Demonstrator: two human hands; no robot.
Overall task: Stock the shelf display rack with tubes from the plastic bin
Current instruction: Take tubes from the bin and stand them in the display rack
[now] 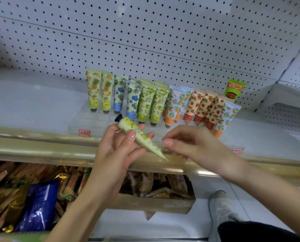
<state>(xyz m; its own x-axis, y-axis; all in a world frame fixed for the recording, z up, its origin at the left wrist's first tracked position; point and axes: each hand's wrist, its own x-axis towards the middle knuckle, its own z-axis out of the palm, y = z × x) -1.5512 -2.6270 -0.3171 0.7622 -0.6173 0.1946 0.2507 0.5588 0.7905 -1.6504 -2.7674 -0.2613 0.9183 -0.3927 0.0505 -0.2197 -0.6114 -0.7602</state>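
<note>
Left hand point(118, 145) grips a pale green tube point(138, 137) between thumb and fingers, just in front of the clear display rack point(86, 122). Tube long axis runs diagonally: black cap up and toward the rack's left half, flat crimped tail down and toward the right hand point(182, 143). Right hand sits just beside the tail, fingers loosely curled; whether it pinches a clear film at the tail, cannot tell.

Rack: transparent stepped acrylic, slots holding tubes cap-down, tails up. Green-print tubes point(152, 103) stand directly behind the held one; pineapple tubes point(100, 90) at the rack's left end, strawberry tubes point(203, 107) toward its right.

Judgement: the held tube lies cap-first toward the rack, so it needs tipping cap-down into a free front slot. Left hand is nearer and already has it.

Material: soft glossy laminate, round shoulder tapering to flat seam; likely slippery. Plastic bin not in view.
</note>
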